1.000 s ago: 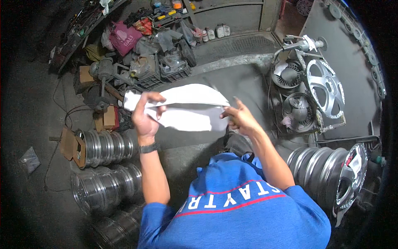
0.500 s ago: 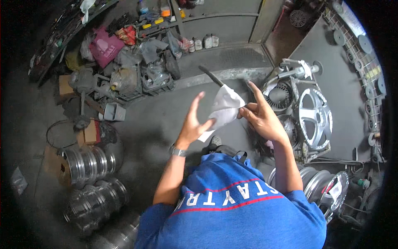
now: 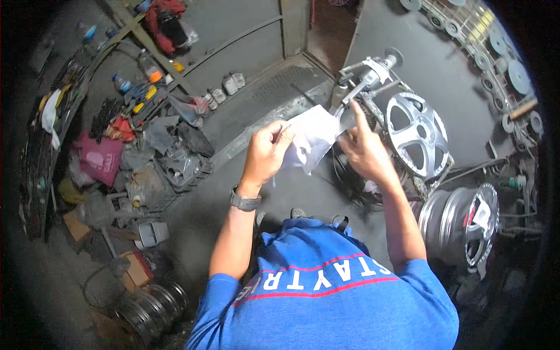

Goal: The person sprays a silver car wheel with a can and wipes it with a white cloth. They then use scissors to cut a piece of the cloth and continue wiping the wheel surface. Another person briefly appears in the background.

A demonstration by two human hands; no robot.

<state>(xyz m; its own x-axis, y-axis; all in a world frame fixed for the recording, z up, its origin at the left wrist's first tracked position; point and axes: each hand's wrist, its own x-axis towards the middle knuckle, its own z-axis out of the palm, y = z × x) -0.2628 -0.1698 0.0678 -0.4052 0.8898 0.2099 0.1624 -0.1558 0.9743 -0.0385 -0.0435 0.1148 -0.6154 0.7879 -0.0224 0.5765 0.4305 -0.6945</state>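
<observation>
In front of my chest my left hand (image 3: 265,154) pinches the left edge of a white sheet (image 3: 312,140), cloth or paper, between thumb and fingers. Past the sheet's top edge pokes a long thin dark tool (image 3: 301,93), blurred, its middle hidden by the sheet. My right hand (image 3: 364,151) is at the sheet's right side, its index finger stretched up and the other fingers curled in. They seem closed on the tool's near end, though the sheet and fingers mostly cover it.
A spoked alloy wheel (image 3: 417,134) leans on a metal stand at right, with stacked rims (image 3: 455,224) below it. Bags and crates (image 3: 175,166) crowd the left, near a pink bag (image 3: 99,157). More rims (image 3: 151,309) lie lower left. Grinding discs (image 3: 519,76) hang on a rack, upper right.
My left hand has gone from spread fingers to a pinch on the sheet, which is now spread wider. Both hands are slightly higher. The view has turned toward the right.
</observation>
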